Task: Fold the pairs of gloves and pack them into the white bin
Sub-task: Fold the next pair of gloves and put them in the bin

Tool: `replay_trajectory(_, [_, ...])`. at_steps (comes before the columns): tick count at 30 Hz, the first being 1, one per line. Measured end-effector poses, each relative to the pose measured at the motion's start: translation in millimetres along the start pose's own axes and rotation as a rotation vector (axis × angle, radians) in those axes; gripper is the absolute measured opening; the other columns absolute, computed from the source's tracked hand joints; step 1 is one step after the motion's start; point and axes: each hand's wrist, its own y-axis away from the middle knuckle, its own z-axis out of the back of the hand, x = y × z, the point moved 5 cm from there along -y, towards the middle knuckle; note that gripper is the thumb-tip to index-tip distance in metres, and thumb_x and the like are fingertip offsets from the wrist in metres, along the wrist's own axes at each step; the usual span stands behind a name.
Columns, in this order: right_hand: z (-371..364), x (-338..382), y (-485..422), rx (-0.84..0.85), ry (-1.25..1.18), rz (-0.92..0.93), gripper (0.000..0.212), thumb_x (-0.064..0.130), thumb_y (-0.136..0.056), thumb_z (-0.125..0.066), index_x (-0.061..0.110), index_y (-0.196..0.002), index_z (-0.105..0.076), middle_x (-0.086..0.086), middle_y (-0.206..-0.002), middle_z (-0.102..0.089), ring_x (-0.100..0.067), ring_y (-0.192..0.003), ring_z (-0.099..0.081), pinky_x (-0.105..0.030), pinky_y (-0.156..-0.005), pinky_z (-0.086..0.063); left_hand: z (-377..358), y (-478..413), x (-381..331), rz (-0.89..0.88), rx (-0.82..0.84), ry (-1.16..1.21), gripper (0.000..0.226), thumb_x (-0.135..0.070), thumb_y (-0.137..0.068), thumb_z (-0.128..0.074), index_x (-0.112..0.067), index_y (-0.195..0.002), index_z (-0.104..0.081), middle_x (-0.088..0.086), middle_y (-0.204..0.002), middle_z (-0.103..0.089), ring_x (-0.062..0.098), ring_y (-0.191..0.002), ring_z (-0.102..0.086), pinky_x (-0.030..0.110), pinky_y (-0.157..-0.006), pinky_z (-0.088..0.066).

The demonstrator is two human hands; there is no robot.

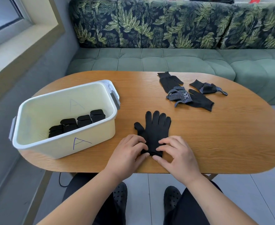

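Just right of the bin, the left hand and right hand pinch the cuff of the flat gloves on the worktop, best folded evenly toward the fingertips, edges aligned.

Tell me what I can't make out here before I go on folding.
All in the head view:
1. Cuff of the glove: under the left grip and right grip; pinching or pressing, cannot tell.
2. One glove or a stacked pair: only the top layer shows.
3. Near floor of the bin: behind its front wall, so the count of folded pairs is unsure.
4. The loose gloves: overlapping, count unsure.
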Motion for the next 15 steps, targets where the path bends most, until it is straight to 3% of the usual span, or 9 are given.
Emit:
replay_trajectory(10, [4.8,4.3,-0.4,-0.044,-0.003,0.017,0.002,0.026,-0.092,-0.077,0.026,-0.093,-0.078,0.016,-0.114,-0.069,-0.012,-0.118,-0.059,-0.041,-0.092,-0.052,2.1,0.4,-3.0,-0.043,0.022,0.012,0.023,-0.041,-0.103,-0.07,-0.021,-0.113,-0.073,-0.011,-0.12,-0.064,0.017,-0.12,-0.057,0.038,-0.095,-0.05])
replay_trajectory(15, [5.5,7.6,0.4,-0.001,0.003,0.047,0.01,0.031,-0.089,-0.077,0.026,-0.097,-0.076,0.016,-0.115,-0.067,-0.013,-0.12,-0.059,-0.039,-0.095,-0.051,-0.3,0.0,-5.1,-0.082,0.04,0.051,0.019,-0.035,-0.105,-0.07,-0.019,-0.114,-0.075,-0.008,-0.119,-0.066,0.016,-0.114,-0.059,0.036,-0.094,-0.051])
